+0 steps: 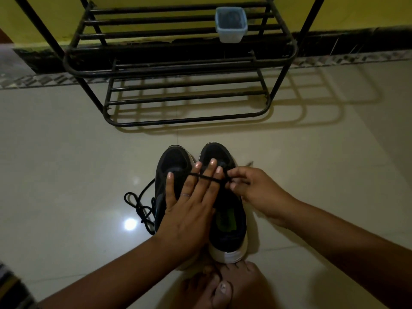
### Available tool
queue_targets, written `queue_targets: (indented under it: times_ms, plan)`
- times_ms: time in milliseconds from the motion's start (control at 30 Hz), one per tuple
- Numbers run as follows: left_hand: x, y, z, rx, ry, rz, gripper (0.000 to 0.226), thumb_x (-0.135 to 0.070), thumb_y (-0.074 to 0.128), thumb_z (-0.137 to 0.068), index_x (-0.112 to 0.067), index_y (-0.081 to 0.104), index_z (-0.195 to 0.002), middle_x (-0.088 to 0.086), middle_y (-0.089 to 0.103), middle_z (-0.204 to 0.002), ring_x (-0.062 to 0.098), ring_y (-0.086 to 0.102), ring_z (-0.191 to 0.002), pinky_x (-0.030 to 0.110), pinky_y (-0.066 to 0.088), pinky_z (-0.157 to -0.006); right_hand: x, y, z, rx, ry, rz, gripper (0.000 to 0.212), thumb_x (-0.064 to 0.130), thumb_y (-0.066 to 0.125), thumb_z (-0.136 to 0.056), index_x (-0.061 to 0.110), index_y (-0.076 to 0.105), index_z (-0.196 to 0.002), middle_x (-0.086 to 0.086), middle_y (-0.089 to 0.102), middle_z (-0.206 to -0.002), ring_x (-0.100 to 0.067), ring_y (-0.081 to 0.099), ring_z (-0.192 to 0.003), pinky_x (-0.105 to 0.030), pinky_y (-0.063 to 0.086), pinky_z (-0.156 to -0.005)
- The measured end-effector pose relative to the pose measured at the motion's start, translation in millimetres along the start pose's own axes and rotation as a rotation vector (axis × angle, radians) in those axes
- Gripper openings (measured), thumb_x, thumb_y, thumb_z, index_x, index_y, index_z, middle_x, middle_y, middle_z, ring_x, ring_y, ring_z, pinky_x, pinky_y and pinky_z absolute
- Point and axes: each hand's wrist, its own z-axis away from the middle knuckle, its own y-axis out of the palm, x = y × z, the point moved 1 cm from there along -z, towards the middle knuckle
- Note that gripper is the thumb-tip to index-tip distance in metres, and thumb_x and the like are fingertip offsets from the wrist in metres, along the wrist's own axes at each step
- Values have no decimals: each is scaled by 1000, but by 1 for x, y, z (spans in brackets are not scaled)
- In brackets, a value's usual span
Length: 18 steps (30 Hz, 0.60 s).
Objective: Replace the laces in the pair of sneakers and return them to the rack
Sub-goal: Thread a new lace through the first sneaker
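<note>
Two black sneakers with white soles stand side by side on the floor, toes toward the rack: the left sneaker (172, 162) and the right sneaker (227, 221). My left hand (189, 206) lies flat over them with fingers spread, and a black lace (207, 178) runs across its fingers. My right hand (254, 188) pinches that lace's end beside the right sneaker. A second black lace (139, 206) lies loosely bundled on the floor to the left of the left sneaker. The black metal shoe rack (185, 72) stands beyond the sneakers against the wall.
A pale blue plastic container (231, 24) sits on the rack's upper shelf at the right. My bare feet (225, 284) touch the sneakers' heels at the bottom. Glossy cream floor tiles (66, 175) surround everything. A yellow wall with dark skirting runs behind the rack.
</note>
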Motion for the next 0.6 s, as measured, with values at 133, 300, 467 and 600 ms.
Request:
queue_targets:
  times_ms: [133, 300, 467, 600]
  plan:
    - [6, -4, -13, 0, 106, 1, 73, -16, 36, -77, -16, 20, -149, 1, 32, -151, 22, 16, -144, 58, 6, -110, 4, 7, 5, 131, -107, 88, 17, 9, 63, -87, 22, 68, -95, 2, 71, -95, -13, 67, -95, -30, 54, -88]
    - [10, -13, -25, 61, -24, 198, 35, -19, 51, -91, -25, 55, -125, -4, 68, -106, 18, 59, -109, 42, 30, -101, 6, 1, 4, -3, -207, 220, 12, 17, 61, -89, 18, 72, -85, 2, 68, -74, -6, 65, -75, -23, 51, -76]
    - [10, -23, -26, 229, -173, 903, 27, -13, 56, -93, -35, 59, -108, -7, 72, -79, -1, 66, -80, 14, 51, -77, 14, -9, 5, -27, -268, 208, 13, 15, 60, -90, 15, 73, -91, 4, 69, -70, -1, 64, -71, -12, 45, -70]
    - [12, -18, -33, 259, -240, 861, 2, -18, 63, -89, -20, 63, -90, -6, 72, -73, -1, 66, -68, 15, 52, -67, 15, -10, 8, 37, -301, 220, 14, 9, 62, -88, 14, 75, -89, 5, 71, -72, 0, 65, -73, -6, 41, -64]
